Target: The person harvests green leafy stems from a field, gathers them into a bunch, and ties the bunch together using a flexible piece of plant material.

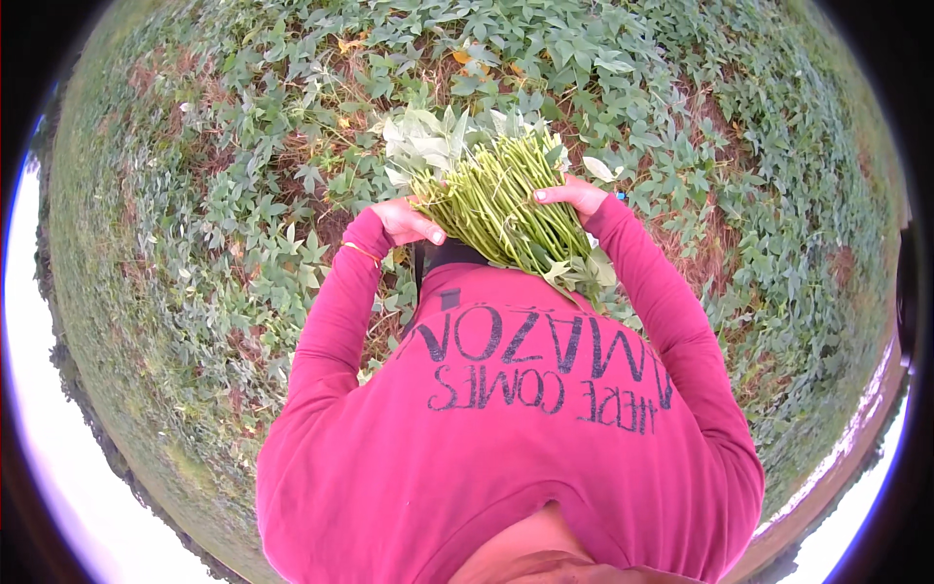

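A thick bundle of green leafy stems [501, 200] rests against my waist, held between my two hands. Pale leaf undersides stick out at its far left end, and a few more leaves hang at its near right end. My left hand [407, 220] grips the bundle's left side, thumb along the stems and the other fingers hidden beneath. On the right side my right hand [576, 195] clasps it the same way, its thumb lying over the stems. Both forearms are in long pink sleeves.
Low leafy vines [272, 127] cover the ground all around me. Patches of dry brown grass [696, 253] show between them, and some yellow-orange leaves [472, 63] lie ahead. A pale strip of ground [837, 457] runs along the right rim.
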### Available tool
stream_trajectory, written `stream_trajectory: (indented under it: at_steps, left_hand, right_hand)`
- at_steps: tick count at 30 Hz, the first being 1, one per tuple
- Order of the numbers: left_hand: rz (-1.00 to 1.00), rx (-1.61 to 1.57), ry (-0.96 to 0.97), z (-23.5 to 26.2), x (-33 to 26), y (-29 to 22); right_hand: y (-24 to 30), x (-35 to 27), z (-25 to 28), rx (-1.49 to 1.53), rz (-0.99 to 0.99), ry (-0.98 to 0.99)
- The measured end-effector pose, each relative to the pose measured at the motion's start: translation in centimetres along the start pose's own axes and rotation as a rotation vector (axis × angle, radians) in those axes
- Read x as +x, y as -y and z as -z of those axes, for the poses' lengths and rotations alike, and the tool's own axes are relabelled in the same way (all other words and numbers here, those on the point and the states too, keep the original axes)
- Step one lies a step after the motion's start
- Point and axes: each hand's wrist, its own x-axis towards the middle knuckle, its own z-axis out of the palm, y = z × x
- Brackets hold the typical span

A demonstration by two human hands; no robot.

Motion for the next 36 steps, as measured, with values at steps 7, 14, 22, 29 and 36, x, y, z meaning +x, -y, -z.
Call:
stream_trajectory:
  at_steps: [7,14,22,29,36]
  left_hand:
    - [-0.245,-0.334,-0.024,-4.0,2.6,1.7]
    - [-0.087,-0.253,-0.179,-4.8,4.2,0.0]
    - [0.249,0.258,-0.212,-2.9,4.0,-4.2]
    - [0.142,0.169,0.114,1.2,3.6,-6.4]
    - [-0.305,-0.065,-1.019,6.8,0.0,-3.7]
  right_hand:
    - [0.3,-0.9,0.4,-0.017,0.036,-0.028]
    - [2.0,-2.5,-0.8,-0.018,0.045,-0.103]
    - [0.1,-2.8,1.9,0.043,0.07,-0.152]
    - [0.9,-3.2,1.8,0.066,0.074,-0.224]
    - [-1.2,-3.0,5.2,0.257,0.067,-0.268]
